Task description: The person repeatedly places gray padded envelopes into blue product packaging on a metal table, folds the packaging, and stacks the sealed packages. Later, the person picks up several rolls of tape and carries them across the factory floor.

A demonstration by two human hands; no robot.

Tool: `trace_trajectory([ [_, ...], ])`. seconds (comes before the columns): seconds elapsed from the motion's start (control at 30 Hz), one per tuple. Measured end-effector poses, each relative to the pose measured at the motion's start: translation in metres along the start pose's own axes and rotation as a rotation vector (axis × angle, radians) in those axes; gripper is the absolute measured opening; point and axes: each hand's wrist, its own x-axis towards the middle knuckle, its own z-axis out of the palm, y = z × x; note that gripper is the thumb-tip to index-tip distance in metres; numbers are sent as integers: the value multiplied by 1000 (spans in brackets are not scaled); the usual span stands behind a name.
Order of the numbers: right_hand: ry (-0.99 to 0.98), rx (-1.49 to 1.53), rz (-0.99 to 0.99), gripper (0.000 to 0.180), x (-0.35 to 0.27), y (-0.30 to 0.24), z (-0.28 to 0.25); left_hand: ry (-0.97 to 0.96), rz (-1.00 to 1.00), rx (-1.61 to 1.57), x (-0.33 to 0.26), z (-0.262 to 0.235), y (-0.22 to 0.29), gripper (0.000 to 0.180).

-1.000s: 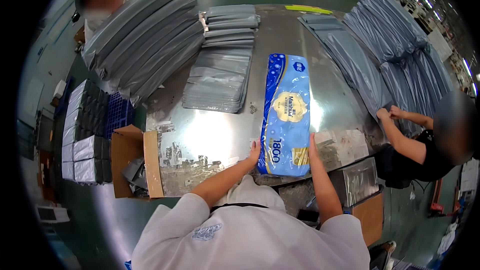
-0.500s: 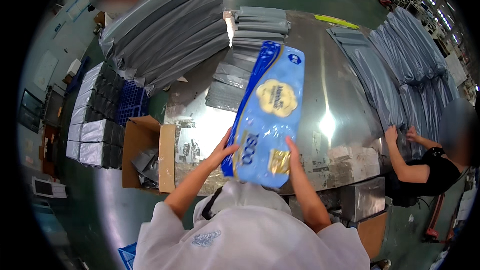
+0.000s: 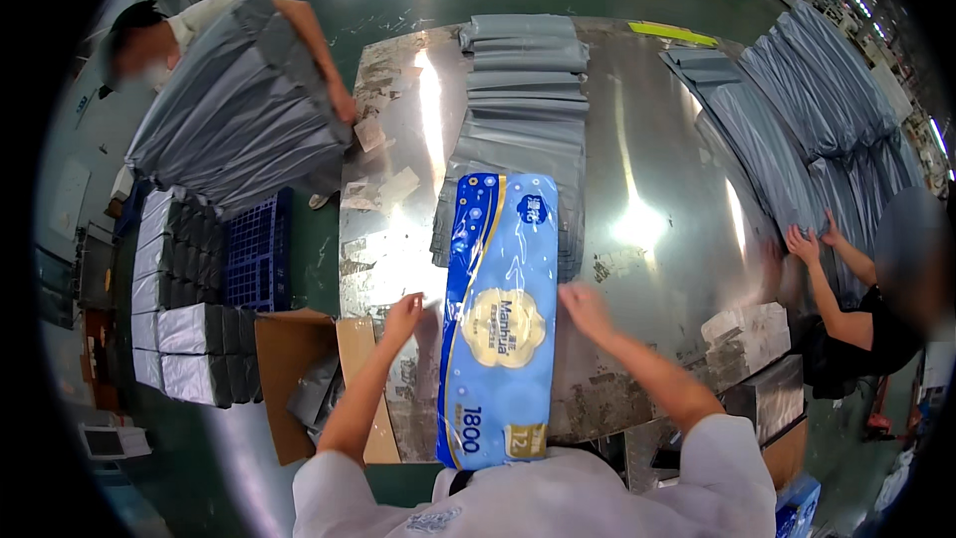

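A long blue tissue pack [image 3: 498, 259], with a dark blue left edge and a cream flower-shaped label, lies lengthwise at the near edge of the metal table, its near end against my shirt. Its far end overlaps a row of grey plastic bags [image 3: 523, 120]. Just left of the pack, my left hand [image 3: 403, 317] is held with its fingers curled in and nothing visible in them. My right hand [image 3: 586, 311] is by the pack's right side, its fingers smeared by motion. Neither hand appears to grip the pack.
At left, a person carries a grey bundle [image 3: 244, 110] near stacked grey packs [image 3: 179, 319] and a blue pallet [image 3: 257, 254]. An open cardboard box [image 3: 289, 369] stands beside the metal table [image 3: 637, 179]. Another person at right touches grey bags [image 3: 757, 149].
The tissue pack has come down and toward me, out of both my hands, which are now apart from it. The left person's grey bundle has moved left, off the table; the right person's hands have shifted slightly.
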Motion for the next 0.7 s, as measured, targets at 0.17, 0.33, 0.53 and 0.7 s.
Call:
trace_trajectory([
  [0.17,345,-553,-343,15,171,7,-2,210,589,256,171,-1,63,39],
  [0.33,101,-709,-211,13,232,33,11,240,860,536,264,31,80,30],
  [0.53,391,227,103,15,239,10,-6,235,538,417,324,33,98,22],
  [0.7,312,119,-244,18,177,6,-2,254,521,15,264,39,65,22],
])
